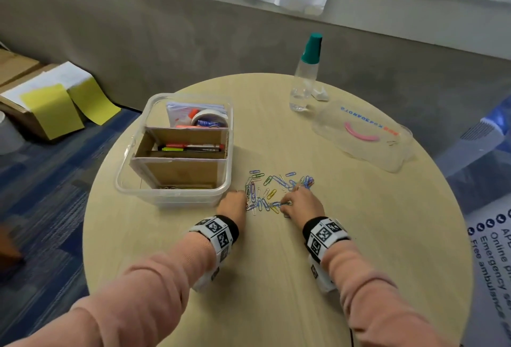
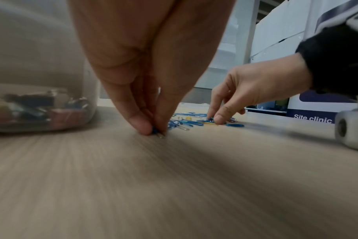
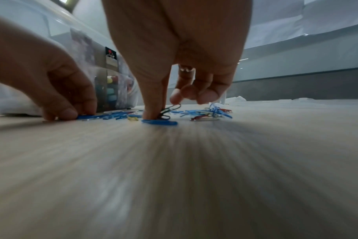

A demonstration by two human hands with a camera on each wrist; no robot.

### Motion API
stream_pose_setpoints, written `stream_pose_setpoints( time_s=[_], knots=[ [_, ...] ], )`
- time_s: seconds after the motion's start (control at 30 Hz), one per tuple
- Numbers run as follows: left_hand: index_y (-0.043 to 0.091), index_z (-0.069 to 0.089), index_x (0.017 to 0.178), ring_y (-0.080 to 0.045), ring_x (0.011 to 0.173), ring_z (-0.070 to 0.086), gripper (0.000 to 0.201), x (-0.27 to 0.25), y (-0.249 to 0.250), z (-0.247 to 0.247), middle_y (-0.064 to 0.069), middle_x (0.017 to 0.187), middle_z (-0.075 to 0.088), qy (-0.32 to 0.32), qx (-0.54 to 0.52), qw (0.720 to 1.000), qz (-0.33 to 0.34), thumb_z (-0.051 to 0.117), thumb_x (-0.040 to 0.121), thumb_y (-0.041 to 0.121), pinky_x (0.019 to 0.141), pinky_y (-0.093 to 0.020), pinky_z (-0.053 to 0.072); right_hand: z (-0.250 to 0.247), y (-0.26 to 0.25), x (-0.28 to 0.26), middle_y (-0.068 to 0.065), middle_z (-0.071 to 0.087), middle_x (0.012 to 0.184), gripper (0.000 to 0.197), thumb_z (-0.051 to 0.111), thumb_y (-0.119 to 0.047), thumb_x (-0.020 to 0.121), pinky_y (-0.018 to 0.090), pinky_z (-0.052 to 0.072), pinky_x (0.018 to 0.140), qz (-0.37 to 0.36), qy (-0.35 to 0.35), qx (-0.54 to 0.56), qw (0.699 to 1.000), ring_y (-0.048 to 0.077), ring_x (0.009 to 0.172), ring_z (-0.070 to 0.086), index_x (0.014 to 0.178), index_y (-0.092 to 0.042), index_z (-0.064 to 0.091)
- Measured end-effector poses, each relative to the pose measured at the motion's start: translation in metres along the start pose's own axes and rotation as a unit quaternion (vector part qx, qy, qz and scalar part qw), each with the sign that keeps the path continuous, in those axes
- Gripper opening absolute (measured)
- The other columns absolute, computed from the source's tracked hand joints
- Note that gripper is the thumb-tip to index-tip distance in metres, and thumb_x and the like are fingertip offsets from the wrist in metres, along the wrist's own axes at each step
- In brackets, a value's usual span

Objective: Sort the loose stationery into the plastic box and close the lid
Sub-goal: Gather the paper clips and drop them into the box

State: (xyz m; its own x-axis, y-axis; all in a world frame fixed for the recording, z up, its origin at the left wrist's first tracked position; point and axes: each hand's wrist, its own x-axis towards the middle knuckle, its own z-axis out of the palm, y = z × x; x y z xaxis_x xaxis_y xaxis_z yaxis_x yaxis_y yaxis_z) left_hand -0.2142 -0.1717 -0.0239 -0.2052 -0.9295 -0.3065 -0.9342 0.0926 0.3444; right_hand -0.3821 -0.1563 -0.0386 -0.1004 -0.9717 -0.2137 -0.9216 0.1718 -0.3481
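Both hands down in the paper clips mid-table | left hand pinches a blue one, probably | right hand pinching clips | plastic box just left, nearer the left hand | lid off, far-right edge

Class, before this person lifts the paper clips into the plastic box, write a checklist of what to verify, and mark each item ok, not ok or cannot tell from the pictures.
1. Left hand has a clip: ok, its fingertips pinch a blue one at the table.
2. Right hand has a clip: ok, thumb and finger pinch a dark one.
3. Plastic box is open to drop into: ok, no lid on it.
4. Lid is out of the way: ok, it lies apart on the table, right of the box.
5. Near compartment has room: ok, only a few clips on its floor.
6. Paper clips all gathered: not ok, many lie scattered.
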Motion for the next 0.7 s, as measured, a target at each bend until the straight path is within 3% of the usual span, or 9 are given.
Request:
stream_pose_setpoints(
  time_s=[0.17,0.23,0.27,0.4,0.6,0.67,0.7],
  knots=[
    [0.004,0.055,0.109,-0.031,0.104,0.058,0.022,-0.003,-0.005,0.002,-0.015,0.114,0.059,-0.023,-0.015,1.000,-0.001,0.049,0.088,0.003,0.090,-0.035,0.048,0.005,0.002,-0.004,0.005,0.051,0.112,0.017,0.069,-0.022,0.076,0.031,0.043,0.088,0.004,-0.007,-0.004,1.000,0.023,0.114,0.042,0.090,-0.014,0.074],
    [0.005,0.055,0.107,-0.029,0.102,0.059,0.021,-0.004,-0.008,0.005,-0.014,0.112,0.060,-0.030,-0.019,0.999,0.000,0.055,0.086,0.005,0.087,-0.033,0.049,0.004,0.004,-0.009,0.006,0.057,0.103,0.001,0.073,-0.014,0.072,0.035,0.048,0.086,0.036,0.001,0.106,0.994,0.025,0.103,0.055,0.073,-0.014,0.072],
    [0.005,0.057,0.107,-0.028,0.101,0.060,0.021,-0.005,-0.010,0.006,-0.013,0.112,0.060,-0.032,-0.021,0.999,0.002,0.056,0.086,0.006,0.086,-0.032,0.048,0.004,0.005,-0.011,0.008,0.063,0.096,0.009,0.074,-0.010,0.072,0.035,0.050,0.082,0.055,0.013,0.188,0.981,0.025,0.091,0.062,0.066,-0.014,0.069],
    [0.006,0.064,0.104,-0.024,0.100,0.061,0.017,-0.004,-0.019,0.010,-0.011,0.111,0.063,-0.039,-0.060,0.997,0.011,0.058,0.088,0.008,0.088,-0.029,0.049,-0.004,0.015,-0.024,0.001,0.065,0.070,0.007,0.071,-0.007,0.079,0.013,0.045,0.058,0.098,0.037,0.432,0.896,0.004,0.060,0.060,0.084,-0.003,0.070],
    [0.011,0.064,0.099,-0.014,0.087,0.055,0.013,-0.009,-0.023,0.000,-0.003,0.097,0.063,-0.014,-0.178,0.984,0.030,0.055,0.089,0.013,0.081,-0.023,0.044,-0.011,0.019,-0.046,-0.001,0.057,0.060,0.016,0.051,-0.009,0.093,0.017,0.042,0.050,0.121,-0.027,0.684,0.719,0.008,0.050,0.053,0.080,-0.008,0.060],
    [0.016,0.058,0.086,-0.015,0.080,0.053,0.009,-0.013,-0.021,-0.006,-0.001,0.083,0.058,-0.035,-0.289,0.956,0.034,0.051,0.090,0.013,0.077,-0.026,0.044,-0.011,0.019,-0.048,-0.001,0.052,0.059,0.021,0.044,-0.013,0.096,0.018,0.041,0.050,0.138,-0.041,0.732,0.666,0.010,0.049,0.050,0.078,-0.010,0.056],
    [0.017,0.052,0.081,-0.016,0.075,0.052,0.013,-0.015,-0.020,-0.009,-0.001,0.077,0.055,-0.061,-0.375,0.924,0.028,0.047,0.092,0.011,0.074,-0.027,0.045,-0.011,0.020,-0.048,-0.001,0.049,0.058,0.023,0.041,-0.015,0.096,0.019,0.040,0.050,0.148,-0.051,0.748,0.645,0.010,0.048,0.048,0.076,-0.011,0.052]
  ],
)
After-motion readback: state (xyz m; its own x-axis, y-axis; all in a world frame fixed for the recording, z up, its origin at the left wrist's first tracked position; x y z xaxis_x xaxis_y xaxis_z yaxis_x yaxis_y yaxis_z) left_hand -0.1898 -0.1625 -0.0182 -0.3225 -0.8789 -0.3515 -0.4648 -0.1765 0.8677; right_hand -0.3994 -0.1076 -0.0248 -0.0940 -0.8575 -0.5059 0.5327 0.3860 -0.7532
